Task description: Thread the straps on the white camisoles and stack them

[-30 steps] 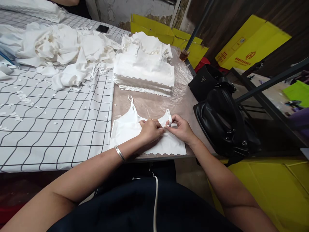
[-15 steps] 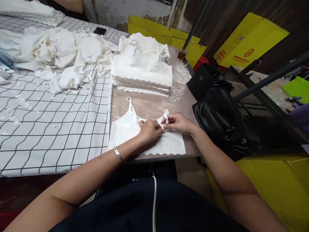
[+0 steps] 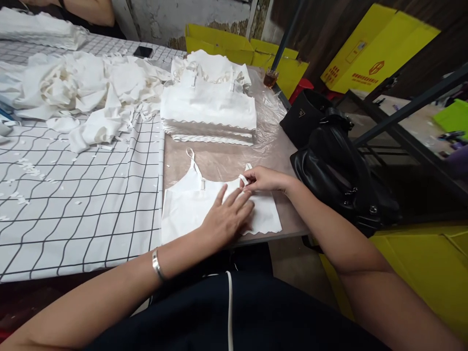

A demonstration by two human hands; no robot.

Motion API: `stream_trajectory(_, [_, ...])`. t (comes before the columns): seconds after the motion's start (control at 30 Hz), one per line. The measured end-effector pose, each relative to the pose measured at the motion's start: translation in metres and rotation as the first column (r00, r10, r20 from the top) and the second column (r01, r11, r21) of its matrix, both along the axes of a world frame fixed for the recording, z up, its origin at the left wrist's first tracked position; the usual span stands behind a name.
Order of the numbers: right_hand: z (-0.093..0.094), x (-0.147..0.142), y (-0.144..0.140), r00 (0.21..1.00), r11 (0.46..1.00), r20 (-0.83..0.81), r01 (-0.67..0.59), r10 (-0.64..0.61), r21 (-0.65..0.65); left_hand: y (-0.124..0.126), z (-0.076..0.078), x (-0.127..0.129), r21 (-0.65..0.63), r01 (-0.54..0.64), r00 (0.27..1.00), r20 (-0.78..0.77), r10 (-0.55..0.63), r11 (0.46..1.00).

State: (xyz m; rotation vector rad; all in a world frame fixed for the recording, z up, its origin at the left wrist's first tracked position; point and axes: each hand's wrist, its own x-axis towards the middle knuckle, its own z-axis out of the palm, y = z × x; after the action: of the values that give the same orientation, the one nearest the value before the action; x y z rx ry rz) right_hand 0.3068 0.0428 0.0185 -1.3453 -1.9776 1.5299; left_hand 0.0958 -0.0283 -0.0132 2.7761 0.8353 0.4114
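A white camisole top (image 3: 186, 207) with thin straps and a wavy hem lies flat at the table's front edge. Over its front, my left hand (image 3: 228, 214) has its fingers spread and holds nothing. My right hand (image 3: 261, 179) pinches the camisole's right strap (image 3: 243, 180) near the neckline, the fingertips closed on it. The other strap (image 3: 190, 157) lies loose in a loop. Just behind is a neat stack of white camisoles (image 3: 208, 107) with wavy hems.
White garments (image 3: 91, 83) lie in a loose heap on the checked cloth (image 3: 109, 195), with small white scraps around. Black bags (image 3: 329, 156) stand at the right. A phone (image 3: 143, 51), a glass of brown drink (image 3: 270, 78) and yellow boxes (image 3: 219, 41) are farther back. Another person's arm (image 3: 91, 10) shows top left.
My left hand has opened from a pinch at the neckline and moved down toward me over the camisole. My right hand still pinches the strap.
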Motion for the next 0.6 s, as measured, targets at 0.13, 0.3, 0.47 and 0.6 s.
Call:
stream_trajectory(0.13, [-0.003,-0.005,0.013,0.956,0.956,-0.133,0.237,-0.261,-0.170,-0.018,-0.013,-0.012,-0.030,0.224,0.970,-0.092,-0.226,0.974])
stream_trajectory(0.3, [-0.009,-0.018,0.041,0.750,0.753,-0.095,0.637,-0.655,-0.162,-0.018,-0.017,-0.015,-0.036,0.242,0.963,-0.117,-0.244,0.970])
stream_trajectory(0.47, [-0.005,-0.025,0.051,0.698,0.698,0.065,0.716,-0.713,-0.031,-0.017,-0.013,-0.013,-0.021,0.265,0.960,-0.084,-0.265,0.964])
stream_trajectory(0.6, [0.006,-0.013,0.027,0.679,0.694,0.184,0.635,-0.711,0.340,-0.021,-0.003,-0.038,0.031,0.138,0.981,0.131,-0.141,0.990])
